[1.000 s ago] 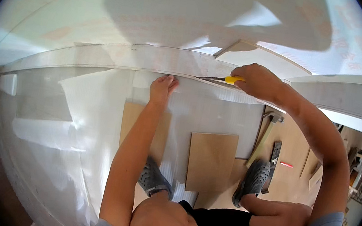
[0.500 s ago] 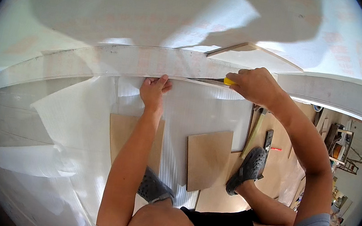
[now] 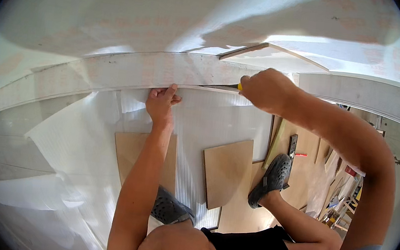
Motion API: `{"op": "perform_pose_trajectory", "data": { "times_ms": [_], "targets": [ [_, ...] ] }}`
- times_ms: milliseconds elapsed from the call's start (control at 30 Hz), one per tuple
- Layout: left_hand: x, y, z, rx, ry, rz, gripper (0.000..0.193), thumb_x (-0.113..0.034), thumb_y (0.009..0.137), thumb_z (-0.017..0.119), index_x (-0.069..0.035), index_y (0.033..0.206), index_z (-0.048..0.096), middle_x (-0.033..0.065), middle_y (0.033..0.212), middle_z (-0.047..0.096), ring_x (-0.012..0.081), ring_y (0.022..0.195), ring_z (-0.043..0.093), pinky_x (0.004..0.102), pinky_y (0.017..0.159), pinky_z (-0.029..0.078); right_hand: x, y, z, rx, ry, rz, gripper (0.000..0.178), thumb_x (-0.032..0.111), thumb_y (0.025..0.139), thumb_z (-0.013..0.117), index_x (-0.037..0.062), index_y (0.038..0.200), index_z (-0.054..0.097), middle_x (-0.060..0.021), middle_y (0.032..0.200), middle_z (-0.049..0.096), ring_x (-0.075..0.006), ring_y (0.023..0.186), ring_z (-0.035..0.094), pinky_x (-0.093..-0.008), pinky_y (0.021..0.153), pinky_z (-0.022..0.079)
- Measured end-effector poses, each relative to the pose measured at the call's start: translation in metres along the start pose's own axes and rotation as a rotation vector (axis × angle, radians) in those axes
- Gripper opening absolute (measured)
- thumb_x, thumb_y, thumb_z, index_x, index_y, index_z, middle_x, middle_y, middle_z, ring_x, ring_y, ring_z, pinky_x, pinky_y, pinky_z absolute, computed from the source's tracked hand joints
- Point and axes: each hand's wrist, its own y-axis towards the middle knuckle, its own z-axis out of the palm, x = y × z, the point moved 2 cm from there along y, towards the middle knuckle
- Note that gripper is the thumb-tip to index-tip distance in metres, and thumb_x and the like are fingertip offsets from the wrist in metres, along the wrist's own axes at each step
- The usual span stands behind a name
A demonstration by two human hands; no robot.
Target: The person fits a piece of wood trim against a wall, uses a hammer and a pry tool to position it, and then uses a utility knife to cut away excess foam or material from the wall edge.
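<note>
While the right hand (image 3: 268, 90) is gripping the tool (image 3: 228, 86), its fingers closed round the yellow handle (image 3: 240, 86), the dark shaft is lying lengthwise along the lower edge of the ledge (image 3: 187, 68), its tip pointing left toward the left hand (image 3: 161, 102) but stopping short; the left fingers are touching that edge, partly bent, whether pinching it I cannot tell

White sheet (image 3: 81, 135), spread left and centre, ridged in parts; wood panel (image 3: 127, 148), lying on the sheet, partly hidden; second wood panel (image 3: 228, 173), to its right, apart from it; pale stick (image 3: 274, 145), upper end hidden; black bar (image 3: 292, 145), near the stick; red pen (image 3: 301, 155), just beside the bar; tan floor (image 3: 303, 177), beneath; clutter (image 3: 345, 205), far right, too small to tell apart
</note>
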Motion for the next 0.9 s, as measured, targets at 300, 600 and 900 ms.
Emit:
{"op": "perform_pose_trajectory", "data": {
  "times_ms": [300,600,900],
  "targets": [
    [-0.004,-0.001,0.002,-0.001,0.026,-0.009,0.027,-0.015,0.086,0.085,-0.003,0.095,0.063,0.0037,0.081,0.065,0.0122,0.063,0.062,0.0336,0.064,0.062,-0.005,0.008,0.006,0.16,0.062,0.047,0.051,0.044,0.107,0.047,-0.0023,0.099,0.066,-0.0193,0.083,0.071,-0.039,0.082,0.071,-0.0496,0.076,0.056],
    [-0.002,0.0,0.002,0.038,-0.028,-0.006,0.026,-0.014,0.087,0.084,-0.003,0.092,0.061,0.0027,0.074,0.062,0.0109,0.058,0.056,0.0369,0.065,0.063,-0.014,0.016,0.001,0.193,0.111,0.081,0.051,0.046,0.106,0.049,0.0002,0.099,0.07,-0.019,0.086,0.073,-0.0392,0.088,0.072,-0.0503,0.081,0.056],
    [-0.006,-0.002,0.001,0.03,0.001,-0.022,0.028,-0.015,0.086,0.084,-0.001,0.095,0.061,0.0033,0.073,0.061,0.0115,0.058,0.056,0.0373,0.065,0.063,-0.002,0.0,-0.004,0.037,-0.062,0.067,0.038,0.04,0.105,0.053,0.0042,0.098,0.063,-0.0101,0.071,0.068,-0.0319,0.073,0.072,-0.0442,0.066,0.055]
  ]
}}
